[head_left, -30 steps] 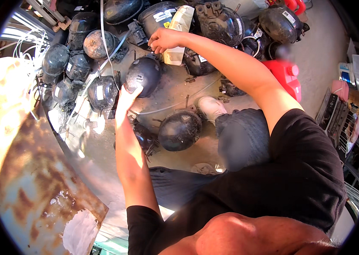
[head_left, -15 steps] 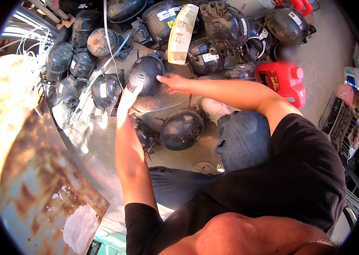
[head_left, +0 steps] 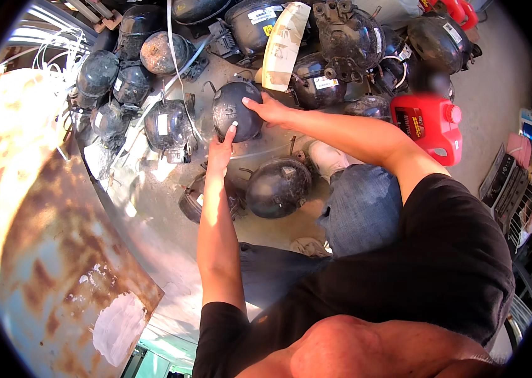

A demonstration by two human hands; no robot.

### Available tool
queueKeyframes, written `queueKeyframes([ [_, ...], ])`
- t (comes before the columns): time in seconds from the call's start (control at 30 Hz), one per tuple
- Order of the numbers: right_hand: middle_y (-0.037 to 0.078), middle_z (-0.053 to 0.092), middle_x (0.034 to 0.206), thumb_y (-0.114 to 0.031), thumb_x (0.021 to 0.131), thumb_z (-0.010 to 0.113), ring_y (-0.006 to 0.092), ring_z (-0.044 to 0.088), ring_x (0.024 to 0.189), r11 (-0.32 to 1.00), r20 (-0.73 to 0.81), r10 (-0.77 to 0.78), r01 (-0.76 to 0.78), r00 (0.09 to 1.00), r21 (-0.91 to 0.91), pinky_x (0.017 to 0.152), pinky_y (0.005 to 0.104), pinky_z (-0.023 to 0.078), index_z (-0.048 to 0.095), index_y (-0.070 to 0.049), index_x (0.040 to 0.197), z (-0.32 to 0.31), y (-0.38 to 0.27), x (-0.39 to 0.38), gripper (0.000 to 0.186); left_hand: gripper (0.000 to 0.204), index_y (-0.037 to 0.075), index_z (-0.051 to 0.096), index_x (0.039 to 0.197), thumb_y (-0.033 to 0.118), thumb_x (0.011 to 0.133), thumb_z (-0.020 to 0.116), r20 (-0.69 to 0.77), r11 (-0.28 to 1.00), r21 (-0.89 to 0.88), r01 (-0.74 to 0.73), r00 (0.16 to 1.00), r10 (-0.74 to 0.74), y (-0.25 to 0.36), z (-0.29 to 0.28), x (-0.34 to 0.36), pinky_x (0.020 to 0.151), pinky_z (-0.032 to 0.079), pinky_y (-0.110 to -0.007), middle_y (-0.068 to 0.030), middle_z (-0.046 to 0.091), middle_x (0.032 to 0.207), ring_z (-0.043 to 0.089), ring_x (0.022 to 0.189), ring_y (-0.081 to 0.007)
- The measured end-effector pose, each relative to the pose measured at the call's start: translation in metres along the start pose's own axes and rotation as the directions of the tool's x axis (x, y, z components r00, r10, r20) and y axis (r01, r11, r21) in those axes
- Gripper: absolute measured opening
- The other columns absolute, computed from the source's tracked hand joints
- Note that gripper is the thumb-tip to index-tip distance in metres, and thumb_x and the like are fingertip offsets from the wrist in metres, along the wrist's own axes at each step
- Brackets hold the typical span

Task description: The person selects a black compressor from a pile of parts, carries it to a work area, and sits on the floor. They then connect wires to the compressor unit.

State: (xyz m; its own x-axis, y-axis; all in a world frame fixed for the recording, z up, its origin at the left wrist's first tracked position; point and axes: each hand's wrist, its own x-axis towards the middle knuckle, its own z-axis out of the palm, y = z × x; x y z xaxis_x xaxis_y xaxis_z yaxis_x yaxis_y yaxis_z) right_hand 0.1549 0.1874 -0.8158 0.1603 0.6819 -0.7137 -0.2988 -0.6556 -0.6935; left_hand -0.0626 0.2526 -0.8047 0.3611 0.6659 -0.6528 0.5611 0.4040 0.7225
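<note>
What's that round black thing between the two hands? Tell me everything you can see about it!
The round black thing is a smooth, domed shell that looks like metal, dull and a bit dusty, with marks on its front. A thin dark tube shows by its upper left. The left hand has its thumb on the lower edge; the right hand touches its right side. I can't tell whether it's lifted.

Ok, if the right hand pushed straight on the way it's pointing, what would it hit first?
The rounded black compressor: the right hand points left at it, thumb apparently against its side. Depth at the hidden fingers is unclear.
</note>
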Motion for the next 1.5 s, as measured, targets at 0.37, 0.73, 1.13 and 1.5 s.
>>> queueKeyframes([
  [0.37, 0.021, 0.045, 0.153, -0.072, 0.1, 0.033, 0.0463, 0.05, 0.133, 0.828, -0.067, 0.327, -0.252, 0.943, 0.502, 0.11, 0.0666, 0.035, 0.034, -0.005, 0.155, 0.016, 0.036, 0.02, 0.087, 0.069, -0.009, 0.059, 0.131, 0.052, 0.099, 0.061, -0.176, 0.934, 0.275, -0.227, 0.943, 0.281, 0.053, -0.023, 0.071, 0.102, 0.046, -0.037, -0.021, 0.067, 0.124, 0.063, 0.115, -0.0287],
  [0.73, 0.018, 0.055, 0.143, -0.074, 0.099, 0.035, 0.0426, 0.059, 0.124, 0.699, 0.063, 0.369, -0.322, 0.927, 0.639, 0.104, 0.0646, 0.044, 0.045, -0.013, 0.149, 0.02, 0.035, 0.024, 0.079, 0.047, -0.008, 0.058, 0.13, 0.028, 0.1, 0.066, -0.002, 0.9, -0.433, -0.046, 0.999, 0.05, 0.053, -0.016, 0.133, 0.098, 0.05, -0.033, -0.018, 0.066, 0.126, 0.064, 0.113, -0.0229],
  [1.13, 0.012, 0.059, 0.141, -0.065, 0.101, 0.035, 0.0308, 0.058, 0.127, 0.565, 0.127, 0.395, -0.35, 0.91, 0.747, 0.106, 0.0611, 0.045, 0.055, -0.014, 0.14, 0.019, 0.036, 0.05, 0.067, 0.028, -0.001, 0.069, 0.119, 0.02, 0.102, 0.063, -0.191, 0.88, -0.455, -0.138, 0.98, 0.055, 0.036, -0.009, 0.134, 0.087, 0.053, -0.032, -0.0102, 0.073, 0.105, 0.067, 0.093, -0.019],
  [1.5, 0.015, 0.068, 0.127, -0.053, 0.1, 0.042, 0.0296, 0.066, 0.115, 0.685, 0.368, -0.091, -0.21, 0.925, 0.698, 0.104, 0.049, 0.051, 0.061, -0.007, 0.131, 0.027, -0.038, -0.005, 0.059, 0.031, -0.004, 0.068, 0.115, 0.017, 0.107, 0.047, -0.635, 0.769, 0.16, -0.619, 0.532, 0.56, 0.127, -0.007, -0.033, 0.086, 0.049, -0.032, -0.009, 0.071, 0.092, 0.065, 0.089, -0.0182],
])
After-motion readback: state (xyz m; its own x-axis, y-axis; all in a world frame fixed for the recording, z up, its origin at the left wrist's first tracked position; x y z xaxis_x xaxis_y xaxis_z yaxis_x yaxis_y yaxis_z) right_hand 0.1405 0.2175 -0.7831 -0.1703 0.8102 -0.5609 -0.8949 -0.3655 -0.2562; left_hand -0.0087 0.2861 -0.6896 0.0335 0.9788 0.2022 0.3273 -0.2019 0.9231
